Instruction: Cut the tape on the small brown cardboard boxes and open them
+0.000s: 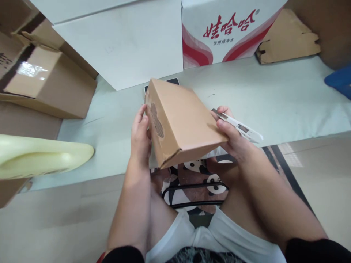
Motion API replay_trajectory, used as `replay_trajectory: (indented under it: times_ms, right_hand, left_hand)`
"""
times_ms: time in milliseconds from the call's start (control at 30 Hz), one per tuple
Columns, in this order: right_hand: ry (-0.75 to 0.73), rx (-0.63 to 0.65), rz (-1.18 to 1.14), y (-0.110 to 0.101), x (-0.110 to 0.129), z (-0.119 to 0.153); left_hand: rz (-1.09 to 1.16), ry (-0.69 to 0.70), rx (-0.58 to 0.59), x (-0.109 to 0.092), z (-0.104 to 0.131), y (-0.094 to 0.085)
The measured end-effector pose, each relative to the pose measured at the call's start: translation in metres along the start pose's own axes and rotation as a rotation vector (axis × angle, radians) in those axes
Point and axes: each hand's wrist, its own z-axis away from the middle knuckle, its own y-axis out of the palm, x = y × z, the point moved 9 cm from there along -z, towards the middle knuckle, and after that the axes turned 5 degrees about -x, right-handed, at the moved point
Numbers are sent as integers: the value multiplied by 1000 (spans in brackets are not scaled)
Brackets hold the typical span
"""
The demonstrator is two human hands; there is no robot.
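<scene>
A small brown cardboard box [186, 117] is held up, tilted, over the front edge of the table. Its left end has a torn patch where the corrugation shows. My left hand [141, 135] grips that end, with the thumb and fingertips on the cardboard. At the box's right side, my right hand [231, 133] is closed around a white utility knife [242, 128] and also supports the box. The knife's handle points away to the right. Part of the right hand's fingers is hidden behind the box.
Large white cartons [123, 44] and a red-and-white carton [227, 33] line the back of the pale green table [287, 95]. Brown cartons [63, 80] and a pale yellow object [46, 157] are at left. A cardboard piece [287, 40] and a blue object [340, 82] lie right.
</scene>
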Motion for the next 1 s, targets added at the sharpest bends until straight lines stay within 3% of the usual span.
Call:
replay_trajectory:
  times_ms: [167,267,400,667,867,1000]
  right_hand:
    - [-23,-82,140,-6,-3,-2]
    - [1,-135,234,-10,-5,-4]
    - [28,-104,233,-9,-8,-6]
    - [131,-162,154,-12,-15,-9]
    - [170,-189,240,-13,-15,-10]
    - [153,-204,297,-17,-12,-12]
  left_hand:
    - [-64,137,170,-11,8,25]
    - [-61,191,171,-14,13,33]
    - [-54,172,148,-12,18,38]
    - [33,14,115,2,16,35]
    - [-79,167,-42,-11,16,22]
    - [-58,143,-31,-15,16,21]
